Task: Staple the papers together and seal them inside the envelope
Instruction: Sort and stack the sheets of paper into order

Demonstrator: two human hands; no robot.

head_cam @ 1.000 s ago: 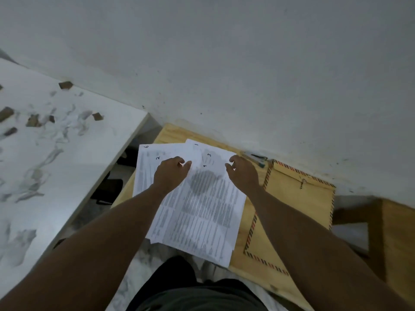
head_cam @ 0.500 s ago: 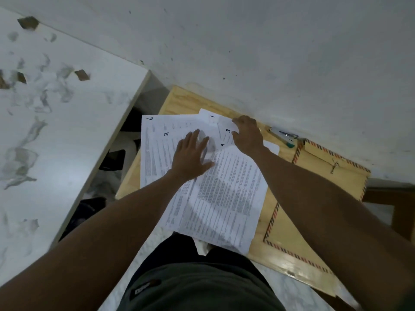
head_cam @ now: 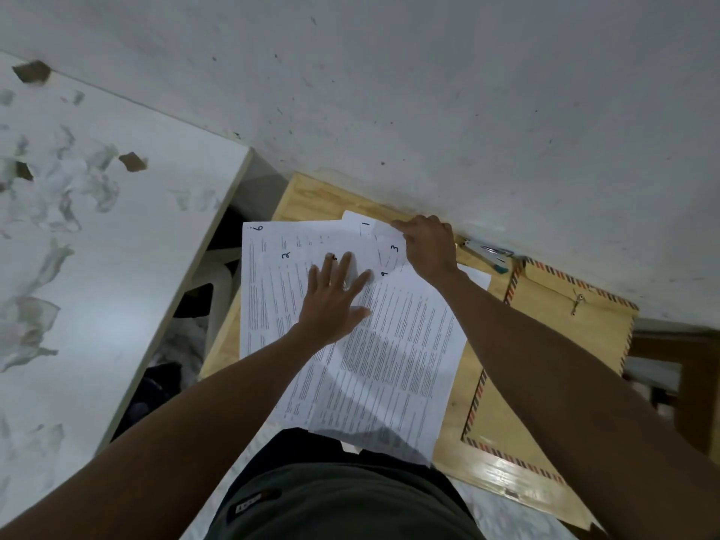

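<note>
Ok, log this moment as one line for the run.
step: sorting papers | left hand: flat on papers | right hand: pinching top sheet corner | stapler: untouched by wall | envelope: empty, on table

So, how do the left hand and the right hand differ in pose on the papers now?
The left hand lies flat with straight, spread fingers pressing on the papers; the right hand is curled. The left hand rests near the middle of the sheets, while the right hand pinches a sheet at their far edge near the wall. Both touch the papers.
</note>
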